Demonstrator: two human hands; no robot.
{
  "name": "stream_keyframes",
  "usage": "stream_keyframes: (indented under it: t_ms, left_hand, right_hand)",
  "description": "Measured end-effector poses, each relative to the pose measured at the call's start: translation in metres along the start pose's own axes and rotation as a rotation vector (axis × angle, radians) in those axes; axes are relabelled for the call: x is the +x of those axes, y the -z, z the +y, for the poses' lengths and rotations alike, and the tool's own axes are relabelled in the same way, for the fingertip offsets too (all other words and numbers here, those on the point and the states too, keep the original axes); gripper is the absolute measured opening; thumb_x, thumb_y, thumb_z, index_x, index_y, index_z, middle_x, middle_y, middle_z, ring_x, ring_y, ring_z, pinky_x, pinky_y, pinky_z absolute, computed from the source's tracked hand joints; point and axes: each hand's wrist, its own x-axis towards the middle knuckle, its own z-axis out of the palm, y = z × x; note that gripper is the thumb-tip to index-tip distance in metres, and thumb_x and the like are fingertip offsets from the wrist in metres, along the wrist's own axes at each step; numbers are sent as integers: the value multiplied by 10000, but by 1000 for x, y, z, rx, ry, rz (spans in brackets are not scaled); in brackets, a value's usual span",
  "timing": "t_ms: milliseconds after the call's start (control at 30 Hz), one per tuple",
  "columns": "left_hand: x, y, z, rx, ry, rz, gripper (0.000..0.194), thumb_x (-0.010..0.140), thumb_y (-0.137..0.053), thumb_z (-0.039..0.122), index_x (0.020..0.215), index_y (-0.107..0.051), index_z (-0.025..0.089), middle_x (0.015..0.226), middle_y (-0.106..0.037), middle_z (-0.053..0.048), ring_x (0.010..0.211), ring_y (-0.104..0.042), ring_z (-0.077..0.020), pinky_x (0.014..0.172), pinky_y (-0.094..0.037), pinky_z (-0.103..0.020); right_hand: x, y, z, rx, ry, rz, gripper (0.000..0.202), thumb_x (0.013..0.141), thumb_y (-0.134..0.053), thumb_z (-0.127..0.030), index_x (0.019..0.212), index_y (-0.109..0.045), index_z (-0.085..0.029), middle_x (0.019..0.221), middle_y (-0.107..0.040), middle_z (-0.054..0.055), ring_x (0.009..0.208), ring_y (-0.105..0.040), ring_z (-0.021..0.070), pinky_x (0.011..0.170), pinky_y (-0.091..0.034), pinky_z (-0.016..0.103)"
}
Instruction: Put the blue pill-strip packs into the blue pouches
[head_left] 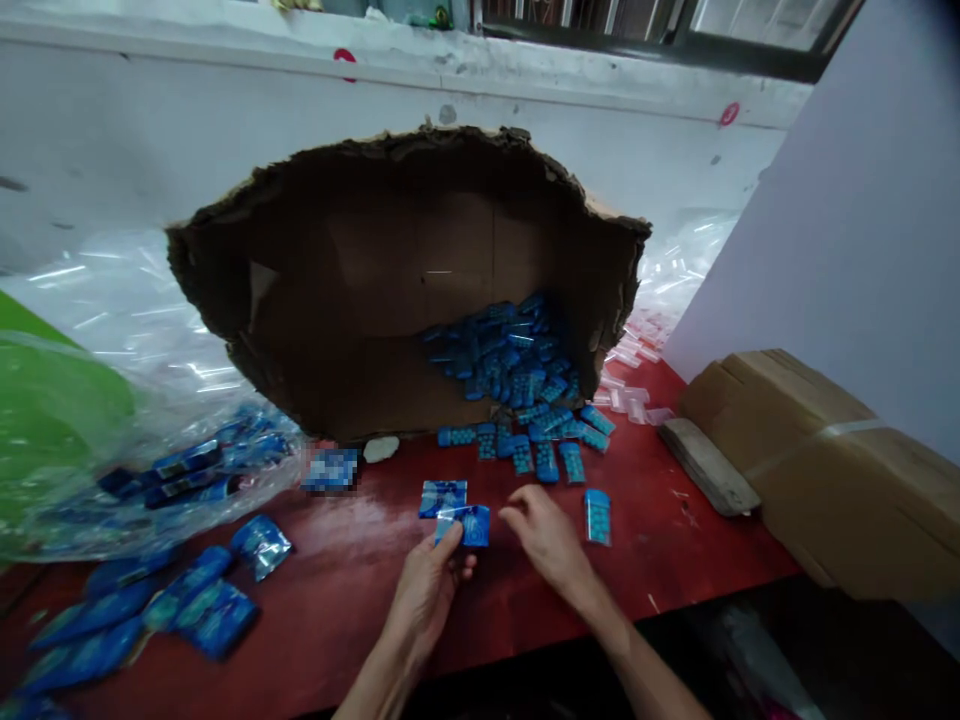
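Between the thumb and fingers of my left hand point(435, 575) is a flat blue printed packet point(474, 524), held just above the red table. A second blue printed piece point(442, 497) shows right behind it; whether it is also held I cannot tell. My right hand point(547, 535) hovers to the right of the packet, its fingers curled into a pinch; anything in them is hidden. Nearest to that hand on its right lies a small clear bottle with a blue cap and blue contents point(597, 516). Several similar bottles point(546, 460) lie beyond it.
A torn-edged cardboard box point(360, 385) opens toward me, with a heap of blue bottles point(510, 350) inside. Filled blue pouches point(217, 615) and a clear plastic bag point(255, 490) lie left. At right are a closed carton point(832, 470) and clear pinkish pieces point(634, 400).
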Motion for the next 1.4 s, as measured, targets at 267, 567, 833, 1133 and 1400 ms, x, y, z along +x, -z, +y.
stream_keyframes:
  t_ms: [267, 567, 833, 1133, 1400]
  left_hand:
    - [1, 7, -8, -136, 125, -17, 165, 674, -617, 257, 633, -527, 125, 494, -558, -6, 415, -505, -74, 393, -395, -167]
    - [-6, 13, -2, -202, 209, 15, 53, 716, -560, 167, 720, -550, 116, 587, -628, -44, 516, -601, -132, 449, -456, -197]
    - [-7, 17, -5, -167, 146, -72, 91, 698, -580, 208, 721, -569, 120, 640, -637, -41, 577, -608, -147, 469, -436, -206]
    - [-7, 8, -12, 53, -82, -44, 217, 607, -665, 272, 727, -594, 105, 542, -592, -4, 434, -503, -77, 443, -370, -199]
    - [-8, 11, -11, -3, 35, -44, 224, 608, -665, 293, 657, -577, 93, 467, -546, 1, 432, -507, -92, 417, -389, -196]
  right_hand:
    - [-3, 47, 68, -650, -398, -42, 340, 804, -364, -416, 1029, -466, -181, 862, -523, 101, 694, -593, 246, 566, -405, 333]
    - [23, 8, 49, 145, -342, -38, 235, 727, -454, -387, 819, -519, -181, 635, -547, 8, 524, -550, 146, 468, -405, 243]
    - [3, -3, 10, 97, -214, 103, 283, 717, -511, -326, 973, -539, -209, 920, -566, 84, 856, -534, 222, 668, -406, 301]
    - [-1, -29, -30, 724, -88, -159, 211, 709, -516, -245, 904, -520, -164, 632, -488, -36, 573, -468, 99, 527, -385, 200]
    - [2, -37, -27, 776, -96, -197, 124, 722, -503, -229, 829, -474, -173, 542, -416, -76, 482, -397, 72, 458, -324, 181]
